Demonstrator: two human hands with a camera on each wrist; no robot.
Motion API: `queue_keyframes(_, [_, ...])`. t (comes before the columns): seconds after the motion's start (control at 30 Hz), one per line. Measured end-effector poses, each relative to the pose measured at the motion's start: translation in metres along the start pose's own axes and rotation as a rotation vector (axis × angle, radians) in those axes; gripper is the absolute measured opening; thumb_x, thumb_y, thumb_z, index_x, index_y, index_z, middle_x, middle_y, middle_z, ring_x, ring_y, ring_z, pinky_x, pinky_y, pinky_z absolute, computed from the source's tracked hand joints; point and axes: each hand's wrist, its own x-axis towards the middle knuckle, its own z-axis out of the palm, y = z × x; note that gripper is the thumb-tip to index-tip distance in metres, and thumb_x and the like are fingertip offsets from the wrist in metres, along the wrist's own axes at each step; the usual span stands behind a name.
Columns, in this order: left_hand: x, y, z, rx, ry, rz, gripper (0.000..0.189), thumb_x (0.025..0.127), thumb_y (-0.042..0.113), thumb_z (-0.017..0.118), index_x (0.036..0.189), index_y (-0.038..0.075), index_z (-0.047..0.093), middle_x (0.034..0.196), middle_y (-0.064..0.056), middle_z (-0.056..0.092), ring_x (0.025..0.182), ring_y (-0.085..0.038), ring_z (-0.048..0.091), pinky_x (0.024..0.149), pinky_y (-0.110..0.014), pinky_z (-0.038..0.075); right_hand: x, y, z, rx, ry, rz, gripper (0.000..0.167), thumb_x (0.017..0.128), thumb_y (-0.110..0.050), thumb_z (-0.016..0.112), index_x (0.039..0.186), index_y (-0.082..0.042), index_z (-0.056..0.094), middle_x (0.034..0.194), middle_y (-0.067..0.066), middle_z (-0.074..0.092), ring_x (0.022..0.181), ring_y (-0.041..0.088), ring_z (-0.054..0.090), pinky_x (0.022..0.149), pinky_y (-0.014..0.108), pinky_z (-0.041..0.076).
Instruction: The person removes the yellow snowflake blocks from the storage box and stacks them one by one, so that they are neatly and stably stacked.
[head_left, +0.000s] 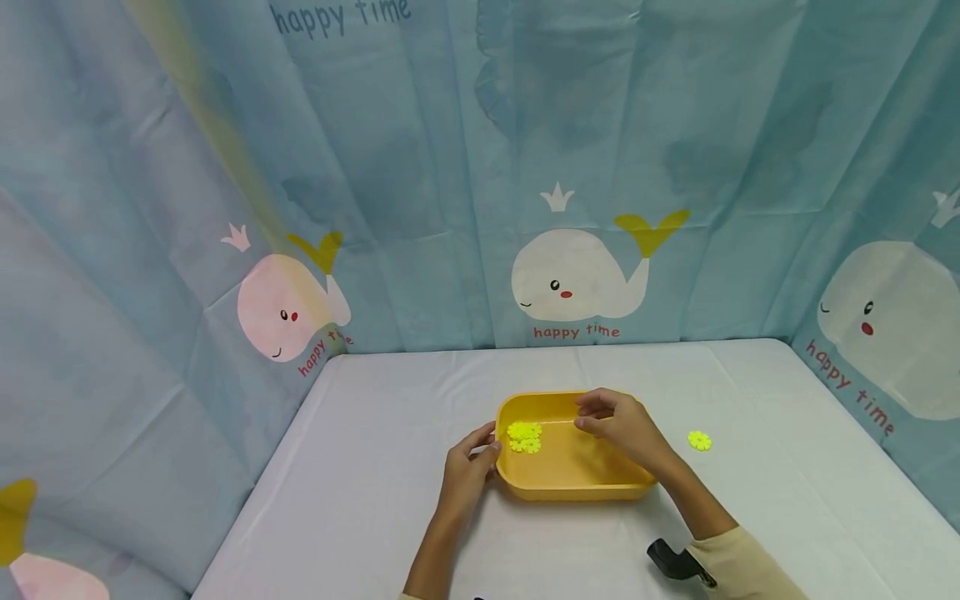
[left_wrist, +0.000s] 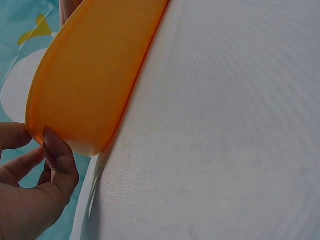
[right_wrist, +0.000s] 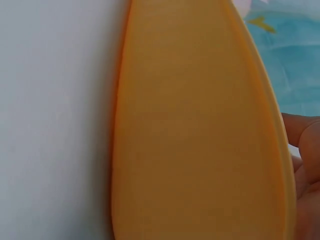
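A yellow plastic tray (head_left: 573,492) rests on the white table, its long side toward me. Several bright yellow flower-shaped pieces (head_left: 524,437) lie together inside its left end. My left hand (head_left: 467,475) holds the tray's left end, thumb and fingers at the rim; the left wrist view shows the bent thumb (left_wrist: 59,145) against the outer wall. Over the right half of the tray hovers my right hand (head_left: 618,423), fingers loosely bent, thumb apart, with nothing visible between them. In the right wrist view the tray wall (right_wrist: 200,125) hides most of that hand.
One more yellow flower-shaped piece (head_left: 700,441) lies on the table to the right of the tray. A blue curtain (head_left: 442,208) printed with whales stands behind and at both sides of the white table (head_left: 352,492). A black strap-like piece (head_left: 678,560) sits by the right sleeve.
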Motion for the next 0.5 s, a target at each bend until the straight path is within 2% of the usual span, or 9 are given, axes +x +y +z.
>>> queue_keyframes(0.17, [0.001, 0.0, 0.0, -0.01, -0.008, 0.001, 0.044, 0.105, 0.017, 0.063, 0.148, 0.008, 0.062, 0.136, -0.016, 0.059, 0.105, -0.024, 0.062, 0.077, -0.024, 0.057, 0.005, -0.002, 0.013, -0.006, -0.037, -0.001, 0.035, 0.093, -0.016, 0.082, 0.123, 0.001, 0.074, 0.112, 0.013, 0.076, 0.097, 0.022, 0.072, 0.079, 0.024, 0.059])
queue_keyframes(0.5, [0.001, -0.001, 0.0, -0.013, -0.005, 0.003, 0.044, 0.104, 0.016, 0.064, 0.148, 0.008, 0.063, 0.135, -0.018, 0.059, 0.1, -0.021, 0.06, 0.075, -0.022, 0.056, 0.012, -0.009, 0.033, 0.061, -0.103, 0.012, 0.037, 0.092, -0.009, 0.082, 0.126, 0.004, 0.072, 0.119, 0.02, 0.074, 0.099, 0.024, 0.073, 0.086, 0.037, 0.063])
